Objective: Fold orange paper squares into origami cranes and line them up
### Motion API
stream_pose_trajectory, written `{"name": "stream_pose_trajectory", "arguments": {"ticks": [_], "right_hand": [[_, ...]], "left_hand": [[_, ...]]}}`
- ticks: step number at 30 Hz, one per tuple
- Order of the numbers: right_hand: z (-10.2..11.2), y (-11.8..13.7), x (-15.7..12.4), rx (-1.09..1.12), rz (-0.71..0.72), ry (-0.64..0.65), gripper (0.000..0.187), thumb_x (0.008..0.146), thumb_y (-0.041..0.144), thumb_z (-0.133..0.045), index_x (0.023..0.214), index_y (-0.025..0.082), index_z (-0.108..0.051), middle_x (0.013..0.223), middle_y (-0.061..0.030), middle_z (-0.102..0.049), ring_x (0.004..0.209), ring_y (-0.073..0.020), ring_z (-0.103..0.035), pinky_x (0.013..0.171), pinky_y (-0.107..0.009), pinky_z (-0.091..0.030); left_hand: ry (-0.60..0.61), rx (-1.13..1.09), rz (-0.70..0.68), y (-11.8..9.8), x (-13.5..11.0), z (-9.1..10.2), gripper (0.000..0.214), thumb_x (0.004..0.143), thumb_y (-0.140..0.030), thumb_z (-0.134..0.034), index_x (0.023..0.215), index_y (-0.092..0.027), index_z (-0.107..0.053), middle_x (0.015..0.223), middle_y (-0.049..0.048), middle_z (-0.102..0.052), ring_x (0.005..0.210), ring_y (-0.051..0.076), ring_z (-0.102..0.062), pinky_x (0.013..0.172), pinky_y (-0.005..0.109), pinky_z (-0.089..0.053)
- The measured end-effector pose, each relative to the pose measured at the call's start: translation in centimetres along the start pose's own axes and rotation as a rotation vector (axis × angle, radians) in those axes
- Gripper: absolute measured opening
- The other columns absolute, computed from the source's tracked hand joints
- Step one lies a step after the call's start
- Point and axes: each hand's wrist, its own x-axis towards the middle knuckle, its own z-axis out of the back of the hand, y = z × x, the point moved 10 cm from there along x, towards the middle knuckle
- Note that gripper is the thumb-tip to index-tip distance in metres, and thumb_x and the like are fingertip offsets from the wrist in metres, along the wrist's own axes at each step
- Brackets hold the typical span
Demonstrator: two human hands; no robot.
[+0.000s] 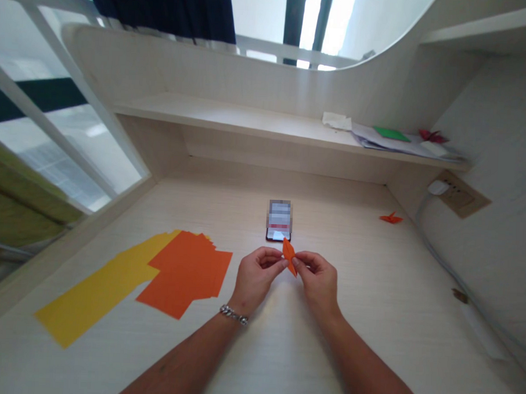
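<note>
Grip: my left hand (257, 272) and right hand (318, 278) are together, fingertips clamped from either side on a narrow folded orange paper (289, 256).
Paper: tilted between my hands, mid-desk, its tip pointing near.
Handling: a light, even pinch suits it best — too much pressure could crush the creases.
Far: a smartphone (279, 236) lies just beyond the paper, partly under a blurred patch.
Left: loose orange sheets (185, 272) overlap yellow sheets (97, 291) on the pale wood desk (282, 349).
Right: a small orange paper figure (391, 219) — well apart, near a wall socket (457, 194).
</note>
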Motion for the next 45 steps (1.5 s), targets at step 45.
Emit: {"name": "stream_pose_trajectory", "arguments": {"ticks": [45], "right_hand": [[-1.1,0.6,-0.2,-0.082,0.032,0.102,0.019,0.076,0.034,-0.065,0.086,0.018,-0.070,0.091,-0.0070,-0.070,0.085,-0.0214,-0.065,0.072,-0.032,-0.053]], "left_hand": [[-0.057,0.125,-0.083,-1.0,-0.3,0.6,0.020,0.069,-0.031,-0.073,0.082,-0.015,-0.070,0.081,0.0062,-0.073,0.075,0.018,-0.068,0.072,0.028,-0.054]]}}
